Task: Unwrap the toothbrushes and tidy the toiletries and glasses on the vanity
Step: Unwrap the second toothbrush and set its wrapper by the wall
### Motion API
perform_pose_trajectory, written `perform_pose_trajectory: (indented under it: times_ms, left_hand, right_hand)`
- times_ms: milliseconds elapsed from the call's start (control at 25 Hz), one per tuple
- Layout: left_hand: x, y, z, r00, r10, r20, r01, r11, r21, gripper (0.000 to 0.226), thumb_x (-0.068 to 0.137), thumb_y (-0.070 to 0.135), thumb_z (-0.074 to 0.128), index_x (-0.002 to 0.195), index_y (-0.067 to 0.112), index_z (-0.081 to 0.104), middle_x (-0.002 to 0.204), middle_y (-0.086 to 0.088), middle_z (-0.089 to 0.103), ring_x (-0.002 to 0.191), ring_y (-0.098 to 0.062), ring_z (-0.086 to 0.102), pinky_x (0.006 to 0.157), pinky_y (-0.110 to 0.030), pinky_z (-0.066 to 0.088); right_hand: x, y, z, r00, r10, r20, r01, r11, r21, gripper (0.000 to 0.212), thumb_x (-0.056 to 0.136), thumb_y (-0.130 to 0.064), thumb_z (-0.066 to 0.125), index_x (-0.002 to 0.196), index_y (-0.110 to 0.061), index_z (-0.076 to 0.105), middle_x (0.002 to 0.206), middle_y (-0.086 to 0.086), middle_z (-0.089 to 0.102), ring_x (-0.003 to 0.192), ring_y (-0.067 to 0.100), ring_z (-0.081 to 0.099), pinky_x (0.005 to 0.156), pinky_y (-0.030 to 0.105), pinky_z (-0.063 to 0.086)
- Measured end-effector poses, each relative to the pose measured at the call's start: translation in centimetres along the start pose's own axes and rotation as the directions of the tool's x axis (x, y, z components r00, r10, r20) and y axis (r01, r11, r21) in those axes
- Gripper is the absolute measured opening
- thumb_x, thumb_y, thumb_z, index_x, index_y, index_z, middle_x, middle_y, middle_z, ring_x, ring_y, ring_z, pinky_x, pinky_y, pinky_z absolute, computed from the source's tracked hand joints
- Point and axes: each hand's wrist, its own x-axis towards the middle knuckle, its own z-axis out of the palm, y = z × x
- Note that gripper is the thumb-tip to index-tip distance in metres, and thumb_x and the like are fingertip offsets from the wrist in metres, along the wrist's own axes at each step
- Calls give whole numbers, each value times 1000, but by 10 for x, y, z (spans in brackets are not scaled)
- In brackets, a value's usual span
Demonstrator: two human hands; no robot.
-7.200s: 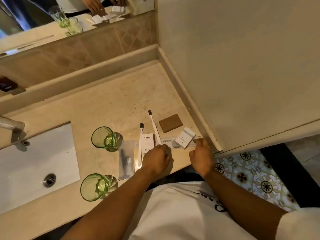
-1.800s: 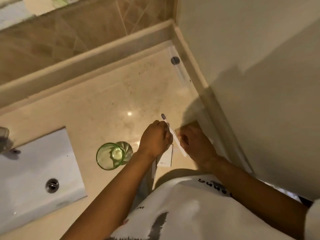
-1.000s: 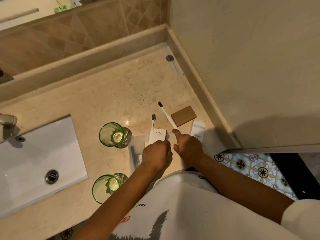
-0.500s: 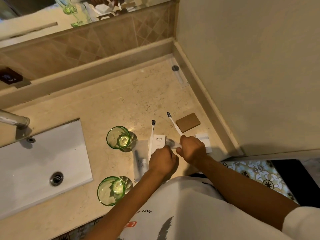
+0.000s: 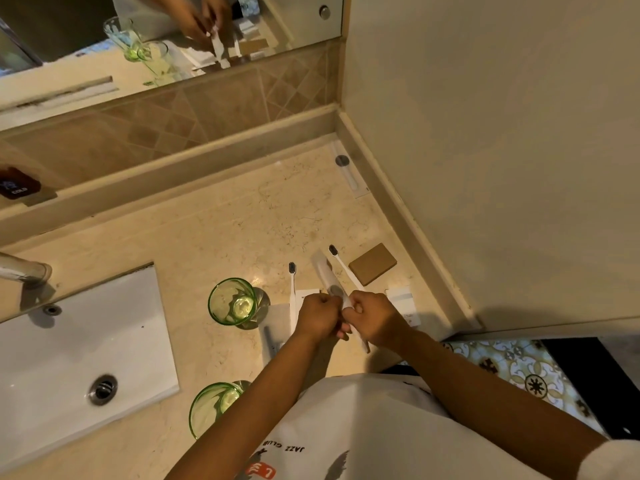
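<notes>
My left hand [image 5: 318,317] and my right hand [image 5: 375,317] meet above the vanity's front edge, both pinching a clear plastic packet [image 5: 327,275] with a grey disc inside; it sticks up away from my fingers. Two unwrapped white toothbrushes with dark bristles lie on the counter: one [image 5: 293,284] just left of the hands, the other [image 5: 341,265] slanting under my right hand. A green glass [image 5: 232,301] stands left of the hands, a second green glass [image 5: 211,408] nearer the front edge. A clear wrapper [image 5: 273,329] with a dark item lies below my left wrist.
A brown flat box [image 5: 372,264] and a small white box [image 5: 401,299] lie right of the hands by the wall. Another clear packet [image 5: 348,173] rests in the far corner. The white sink [image 5: 79,358] and faucet [image 5: 20,270] are at left. A mirror [image 5: 173,36] runs along the back.
My right hand picked the clear packet up off the counter, and my left hand joined it; both now hold it raised. The camera tilted up a little, showing more mirror.
</notes>
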Motion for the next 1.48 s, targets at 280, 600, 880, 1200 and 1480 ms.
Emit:
perform_pose_trajectory:
  times_ms: [280, 600, 880, 1200, 1480]
  left_hand:
    - [13, 25, -8, 976, 131, -176, -152, 982, -110, 27, 91, 25, 72, 73, 8, 61, 52, 1, 55, 46, -12, 50, 53, -25, 46]
    - [59, 91, -37, 984, 101, -148, -136, 959, -247, 14, 93, 6, 66, 89, -7, 67, 67, -15, 68, 51, -22, 63, 49, -27, 56]
    - [136, 157, -53, 980, 109, -164, -127, 987, -100, 20, 90, 3, 70, 87, -16, 67, 69, -22, 61, 46, -24, 58, 49, -26, 54]
    - [231, 194, -59, 984, 75, -162, -69, 997, 42, 16, 89, 4, 70, 77, -5, 67, 70, -24, 68, 62, -36, 71, 60, -45, 64]
    - [251, 195, -76, 949, 252, -192, -198, 945, 259, 21, 90, 14, 69, 73, 1, 68, 63, -15, 70, 43, -14, 60, 51, -30, 52]
  right_hand:
    - [20, -4, -7, 998, -22, -62, 39, 955, 293, 41, 89, -32, 66, 78, 5, 53, 67, 12, 43, 64, 22, 46, 62, 33, 40]
    - [74, -28, -46, 992, -113, 65, 100, 981, 169, 34, 69, -24, 91, 94, -5, 76, 81, 11, 76, 65, 21, 74, 61, 27, 61]
    - [151, -63, -66, 981, 150, -120, -132, 980, 147, 16, 93, -23, 58, 94, -8, 65, 79, 5, 64, 71, 17, 59, 62, 23, 45]
    - [221, -78, -78, 953, 196, -231, -169, 977, 132, 9, 95, -23, 59, 88, -21, 64, 74, -12, 62, 65, 1, 56, 51, 9, 34]
    - [240, -83, -63, 936, 145, -320, -139, 989, 43, 14, 95, -24, 65, 106, -17, 69, 98, -5, 73, 87, 8, 67, 80, 21, 58]
